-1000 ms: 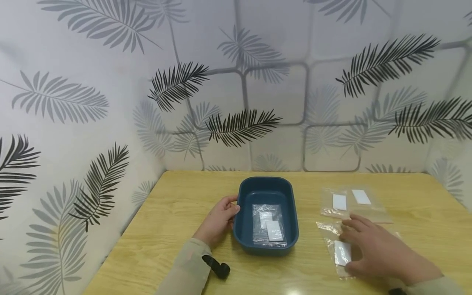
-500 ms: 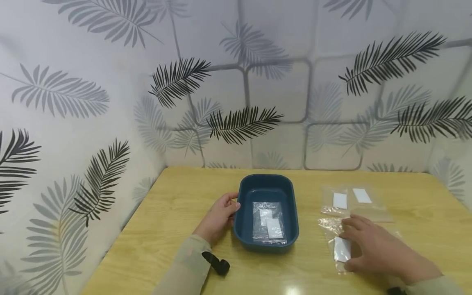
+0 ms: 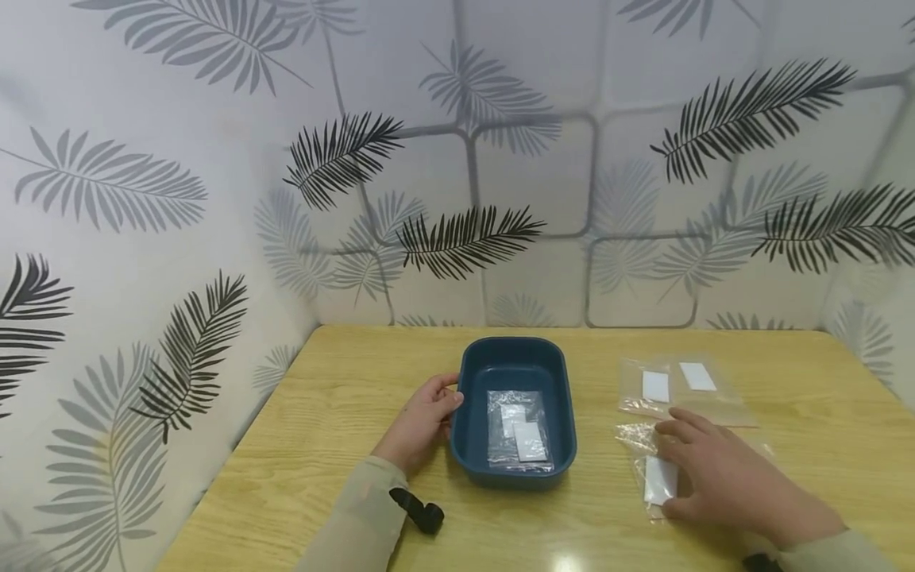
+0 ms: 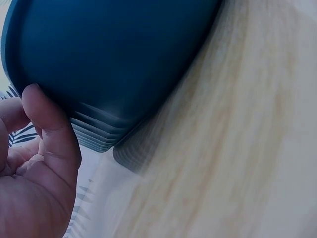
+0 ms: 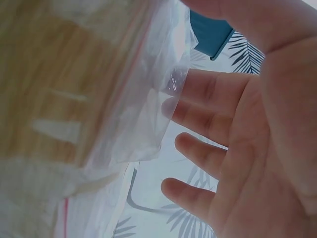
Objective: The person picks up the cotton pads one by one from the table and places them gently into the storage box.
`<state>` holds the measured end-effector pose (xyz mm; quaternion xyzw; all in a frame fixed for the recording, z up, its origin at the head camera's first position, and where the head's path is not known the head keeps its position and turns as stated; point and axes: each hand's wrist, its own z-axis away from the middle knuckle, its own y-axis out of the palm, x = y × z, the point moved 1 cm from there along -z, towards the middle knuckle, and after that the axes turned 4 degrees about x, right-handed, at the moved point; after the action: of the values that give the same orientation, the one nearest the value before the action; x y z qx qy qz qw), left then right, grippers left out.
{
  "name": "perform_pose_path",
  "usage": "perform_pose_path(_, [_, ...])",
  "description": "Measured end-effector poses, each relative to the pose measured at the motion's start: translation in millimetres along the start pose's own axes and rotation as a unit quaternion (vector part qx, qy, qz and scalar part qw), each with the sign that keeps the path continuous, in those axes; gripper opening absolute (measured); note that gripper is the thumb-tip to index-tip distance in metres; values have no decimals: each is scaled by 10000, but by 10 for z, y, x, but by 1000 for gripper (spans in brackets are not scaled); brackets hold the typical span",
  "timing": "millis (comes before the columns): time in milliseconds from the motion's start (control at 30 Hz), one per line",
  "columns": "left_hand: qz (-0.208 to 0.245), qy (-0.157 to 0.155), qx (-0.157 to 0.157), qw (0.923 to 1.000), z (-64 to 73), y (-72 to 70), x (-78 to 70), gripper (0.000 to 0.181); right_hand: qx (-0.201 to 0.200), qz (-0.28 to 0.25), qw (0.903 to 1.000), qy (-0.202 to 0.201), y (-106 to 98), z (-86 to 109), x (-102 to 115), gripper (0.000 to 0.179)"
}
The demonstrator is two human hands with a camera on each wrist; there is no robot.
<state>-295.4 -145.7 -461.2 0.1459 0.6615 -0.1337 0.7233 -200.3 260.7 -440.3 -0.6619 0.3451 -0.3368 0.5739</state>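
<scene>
A dark blue plastic tub (image 3: 500, 480) stands mid-table, holding clear plastic bags with white rectangular pieces (image 3: 530, 442). My left hand (image 3: 420, 421) grips its left side; in the left wrist view the thumb (image 4: 44, 111) presses the outer wall near the rim. To the right, my right hand (image 3: 729, 477) is over a clear zip bag (image 3: 632, 435) with a white rectangle (image 3: 661, 480) inside. Its fingers are spread and fairly straight. In the right wrist view two fingertips show through the edge of the bag (image 5: 141, 119), and the thumb is partly out of frame.
Behind the right hand another clear zip bag (image 3: 722, 407) lies flat on the wooden table (image 3: 357, 373), with two white rectangles in it. A leaf-patterned wall (image 3: 529, 282) borders the back and left of the table. A black strap (image 3: 418, 511) hangs from the left sleeve.
Both hands, the tub and the bags keep nearly the same places. The head view shifts slightly; the right hand barely moves over its bag.
</scene>
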Motion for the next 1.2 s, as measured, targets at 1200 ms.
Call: perform_pose_path(1200, [-36,79,45,10000,-17,8,30,47,88,-111,9999,51,-44,7,144,72])
